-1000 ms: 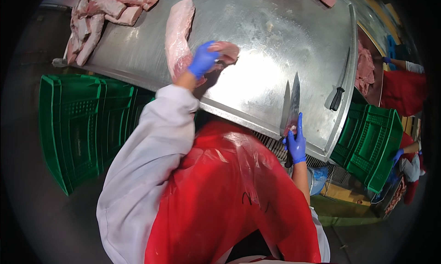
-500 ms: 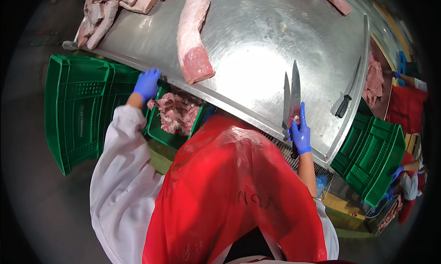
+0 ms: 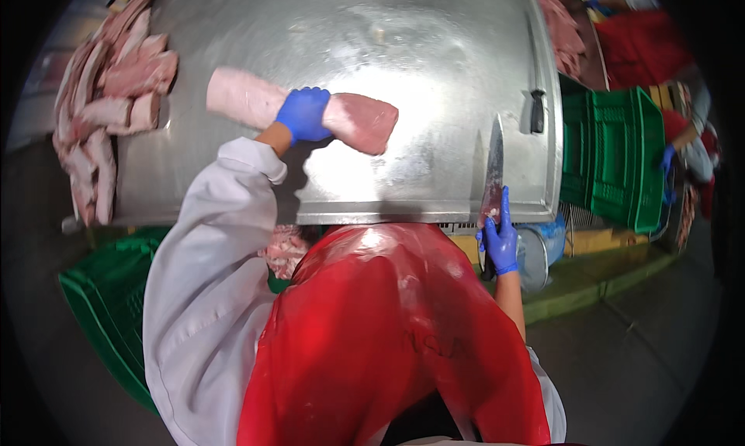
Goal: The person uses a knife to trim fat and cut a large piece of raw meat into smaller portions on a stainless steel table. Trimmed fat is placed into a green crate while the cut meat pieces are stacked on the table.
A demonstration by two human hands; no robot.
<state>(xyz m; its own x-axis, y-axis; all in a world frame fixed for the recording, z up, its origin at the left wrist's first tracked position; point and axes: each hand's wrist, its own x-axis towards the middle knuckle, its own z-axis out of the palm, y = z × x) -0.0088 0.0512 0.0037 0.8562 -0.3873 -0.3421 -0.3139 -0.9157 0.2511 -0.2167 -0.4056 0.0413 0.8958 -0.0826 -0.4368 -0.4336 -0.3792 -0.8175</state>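
Okay, so from mid-view my left hand (image 3: 304,114) is at 11 o'clock, blue-gloved fingers curled over the middle of a long slab of meat (image 3: 361,121). That slab's at 11 too, redder end toward 3; I can't tell if it's flat on the metal table (image 3: 434,38) or slightly lifted. My right hand (image 3: 500,244), just past 3, is wrapped round a knife (image 3: 493,170), forefinger stretched out by the blade, tip aimed at 12. A black-handled knife (image 3: 537,111) lies at 2, a meat pile (image 3: 116,112) at 10, and a green crate (image 3: 613,159) just short of 3.
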